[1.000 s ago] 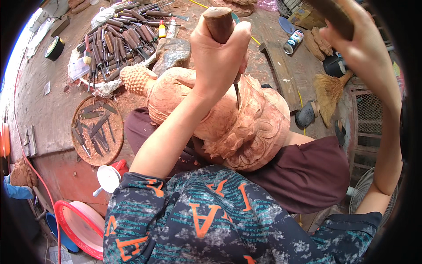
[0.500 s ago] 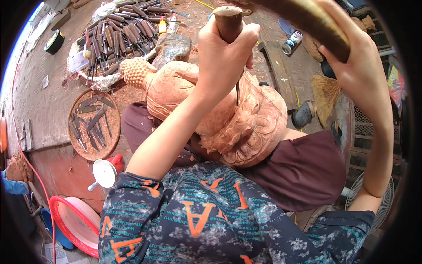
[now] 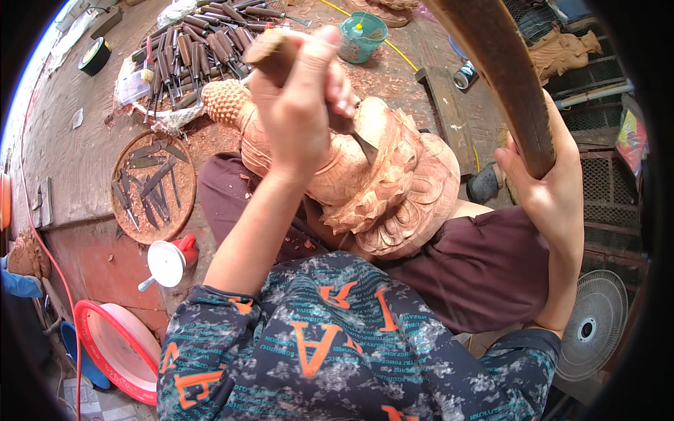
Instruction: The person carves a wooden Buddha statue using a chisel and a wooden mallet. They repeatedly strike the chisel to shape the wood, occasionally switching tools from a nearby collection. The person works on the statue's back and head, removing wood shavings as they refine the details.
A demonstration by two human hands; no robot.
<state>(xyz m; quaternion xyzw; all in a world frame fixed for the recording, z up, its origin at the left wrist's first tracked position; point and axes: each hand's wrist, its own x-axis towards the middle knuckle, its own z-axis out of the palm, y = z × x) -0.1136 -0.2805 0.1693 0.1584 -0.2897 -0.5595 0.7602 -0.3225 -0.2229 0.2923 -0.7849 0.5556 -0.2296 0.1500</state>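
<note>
A carved wooden statue [image 3: 379, 186] with a knobbed head lies across my lap, its head toward the left and its petalled base toward the right. My left hand [image 3: 298, 116] is wrapped round the wooden handle of a chisel [image 3: 364, 147]. The chisel slants down to the right, its metal tip at the carved folds near the statue's middle. My right hand [image 3: 544, 172] grips the lower end of a thick wooden mallet [image 3: 509, 77], raised to the right of the statue. The mallet's far end runs out of the top of the view.
Many carving tools [image 3: 200, 52] are heaped at the back left. A round woven tray [image 3: 116, 200] holds blades and wood chips. A white mug [image 3: 167, 263], a red-rimmed basin [image 3: 81, 337], a teal bucket [image 3: 361, 49] and a fan [image 3: 590, 326] stand around me.
My left hand has moved left and tilted the chisel, so its blade now shows. My right hand has come lower and inward with the mallet, which stands more upright.
</note>
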